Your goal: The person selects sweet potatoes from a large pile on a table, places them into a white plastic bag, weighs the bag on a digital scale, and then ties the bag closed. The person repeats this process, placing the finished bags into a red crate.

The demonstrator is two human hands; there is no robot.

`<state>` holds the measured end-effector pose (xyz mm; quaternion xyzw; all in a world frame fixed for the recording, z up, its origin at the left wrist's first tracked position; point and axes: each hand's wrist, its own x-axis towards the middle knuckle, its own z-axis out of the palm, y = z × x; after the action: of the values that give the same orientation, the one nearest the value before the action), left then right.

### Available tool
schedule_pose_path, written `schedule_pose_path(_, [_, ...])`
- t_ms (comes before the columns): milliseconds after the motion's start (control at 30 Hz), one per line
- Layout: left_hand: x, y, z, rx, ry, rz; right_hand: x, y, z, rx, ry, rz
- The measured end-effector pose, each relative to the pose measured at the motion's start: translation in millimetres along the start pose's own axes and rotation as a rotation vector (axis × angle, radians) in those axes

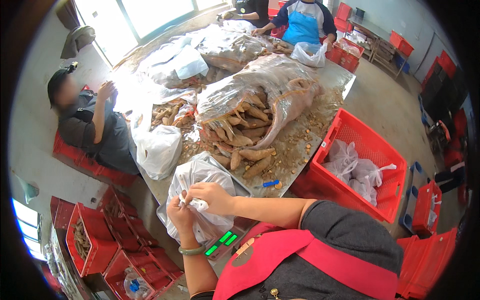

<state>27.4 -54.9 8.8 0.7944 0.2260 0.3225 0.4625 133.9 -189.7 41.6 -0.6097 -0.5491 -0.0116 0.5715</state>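
Note:
Both hands meet at the gathered neck of a white plastic bag (206, 172). My left hand (180, 215) pinches the twisted plastic from the near side. Against it, my right hand (210, 198) grips the same neck, and the fingertips nearly touch. Full and rounded, the bag rests on the metal tray (245, 191) of a digital scale (215, 251) with lit green displays; its contents are hidden. Just beyond lie loose sweet potatoes (257, 167) before a large torn plastic-wrapped sack (285, 80) spilling more of them. A blue-handled knife (270, 183) lies to the right of the scale.
A red crate (390, 168) holding tied white bags (362, 168) stands at the table's right edge. Another white bag (157, 150) sits left of the sack. One person (97, 123) is at the left; two more stand across the table (326, 150). Red crates (93, 243) fill the lower left.

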Motion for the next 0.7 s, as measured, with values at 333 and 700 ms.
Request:
schedule_pose_path(333, [-11.7, 33.4, -33.8, -0.701, -0.194, -0.409, 1.0, -8.8, -0.4, 0.086, -0.036, -0.051])
schedule_pose_path(700, [4.6, -3.4, -17.0, -0.145, -0.008, -0.406, -68.6, 4.2, -0.8, -0.408, -0.234, -0.039])
